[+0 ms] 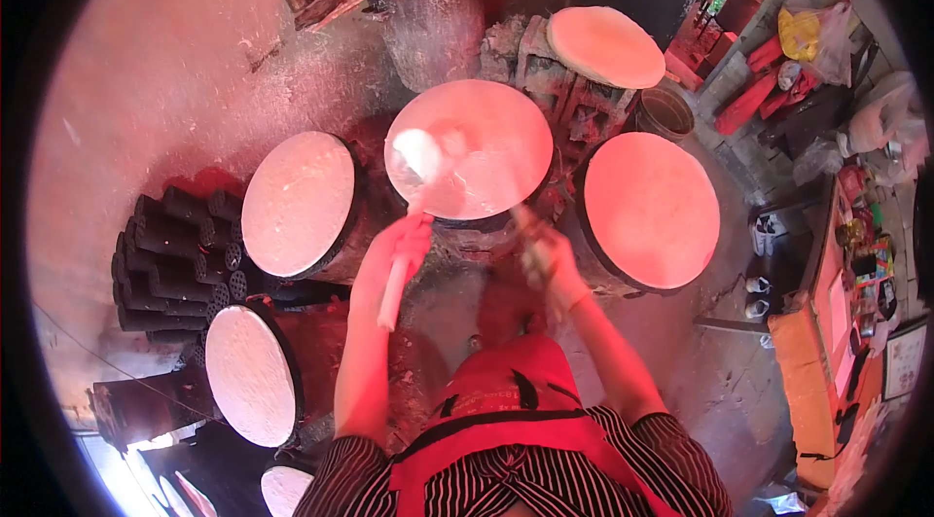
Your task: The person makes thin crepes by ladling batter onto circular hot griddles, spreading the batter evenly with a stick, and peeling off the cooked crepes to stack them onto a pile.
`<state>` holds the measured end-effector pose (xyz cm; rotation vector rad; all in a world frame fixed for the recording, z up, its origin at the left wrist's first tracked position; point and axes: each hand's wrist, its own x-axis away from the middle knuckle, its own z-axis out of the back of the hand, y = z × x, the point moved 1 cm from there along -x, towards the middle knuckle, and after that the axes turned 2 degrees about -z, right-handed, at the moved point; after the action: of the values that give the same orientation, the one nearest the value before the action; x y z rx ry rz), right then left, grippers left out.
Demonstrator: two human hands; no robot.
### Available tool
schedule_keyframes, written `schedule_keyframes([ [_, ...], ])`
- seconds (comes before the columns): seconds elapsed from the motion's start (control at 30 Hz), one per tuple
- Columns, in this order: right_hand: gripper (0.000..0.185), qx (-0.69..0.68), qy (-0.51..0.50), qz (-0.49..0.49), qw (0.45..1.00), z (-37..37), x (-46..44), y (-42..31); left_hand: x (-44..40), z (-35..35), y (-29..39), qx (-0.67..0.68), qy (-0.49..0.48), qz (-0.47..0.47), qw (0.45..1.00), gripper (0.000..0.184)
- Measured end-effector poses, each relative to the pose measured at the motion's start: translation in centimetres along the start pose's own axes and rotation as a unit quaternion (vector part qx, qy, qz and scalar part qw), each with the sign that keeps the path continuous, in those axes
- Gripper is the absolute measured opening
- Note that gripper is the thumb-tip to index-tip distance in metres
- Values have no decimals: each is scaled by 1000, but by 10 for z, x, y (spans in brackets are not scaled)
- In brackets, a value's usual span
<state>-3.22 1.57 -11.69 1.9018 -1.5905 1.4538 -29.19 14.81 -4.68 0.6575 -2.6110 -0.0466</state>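
Note:
My left hand (404,243) is closed around the pale handle of a long-handled tool (392,293). Its bright white head is blurred and lies over the middle round flatbread (496,113), so its exact kind cannot be made out. Closed and smeared by motion, my right hand (550,264) grips a thin stick-like handle (522,215). The far end of that handle fades into blur above the same flatbread. This flatbread covers a round, dark-edged griddle on a drum-like stove. A wet-looking patch and a pinkish blurred spot show on its surface.
Similar flatbreads lie to the right (654,211), left (300,204), lower left (251,376) and back right (605,45). Black honeycomb coal briquettes (170,264) are stacked at left. A bucket (665,113) stands behind the right stove. An orange-sided cluttered table (803,381) is at far right.

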Motion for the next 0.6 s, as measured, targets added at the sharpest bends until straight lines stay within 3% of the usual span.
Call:
schedule_keyframes([
  [0.03,32,170,-6,273,947,4,-8,-9,12,-4,2,-1,1,2,1000,9],
  [0.1,32,211,4,252,944,15,-17,-22,35,2,5,-34,31,52,998,11],
  [0.13,34,324,24,408,853,25,-41,0,39,2,10,-13,68,74,995,10],
  [0.17,36,420,42,548,722,36,-60,30,43,7,15,-13,65,73,995,10],
  [0.23,40,493,-61,413,763,36,-17,76,51,26,15,-32,139,73,987,10],
  [0.3,42,498,-96,366,780,34,11,92,66,42,4,-92,160,44,982,6],
  [0.37,43,507,-46,398,763,53,10,68,89,56,-13,-128,217,-30,967,6],
  [0.4,46,401,-4,469,787,53,1,56,101,64,-22,-123,222,-35,967,6],
  [0.43,48,351,11,452,820,62,-2,46,111,71,-31,-166,223,-48,959,9],
  [0.5,51,469,11,478,743,86,-11,64,127,74,-55,-208,229,-68,948,11],
  [0.53,52,569,2,400,718,103,-6,85,131,69,-71,-269,272,-109,917,12],
  [0.57,55,618,-41,386,684,101,15,97,134,61,-88,-330,313,-149,878,13],
  [0.6,54,648,-98,322,683,101,27,104,138,47,-114,-380,340,-191,839,14],
])
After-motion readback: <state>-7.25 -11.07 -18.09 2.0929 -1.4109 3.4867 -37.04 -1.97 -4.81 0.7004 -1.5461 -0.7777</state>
